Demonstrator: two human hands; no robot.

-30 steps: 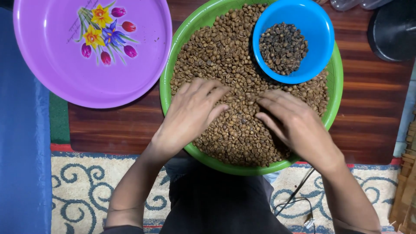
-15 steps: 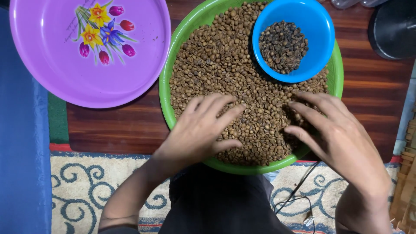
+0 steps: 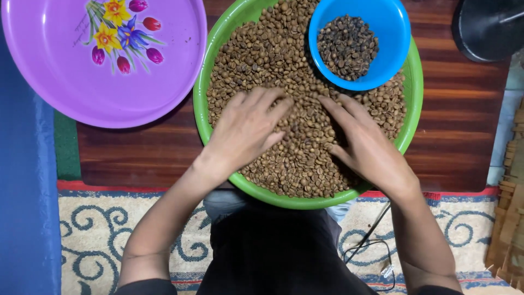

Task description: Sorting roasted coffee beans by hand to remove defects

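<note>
A green round basin (image 3: 204, 128) holds a thick layer of light brown coffee beans (image 3: 262, 54). My left hand (image 3: 245, 131) lies flat on the beans at the basin's near left, fingers spread and pointing up-right. My right hand (image 3: 367, 146) rests on the beans at the near right, fingers spread and pointing up-left. Neither hand grips anything. A blue bowl (image 3: 390, 24) with darker beans (image 3: 347, 46) sits inside the basin at its far right.
A purple round tray (image 3: 65, 82) with a flower print lies to the left on the dark wooden board (image 3: 142, 153). A black round object (image 3: 486, 30) is at the far right. A patterned rug (image 3: 93, 235) and a thin cable (image 3: 371, 240) lie below.
My right hand swept from the basin's right edge back toward the middle of the beans. My left hand shifted slightly up. The view moved a little, so everything sits higher.
</note>
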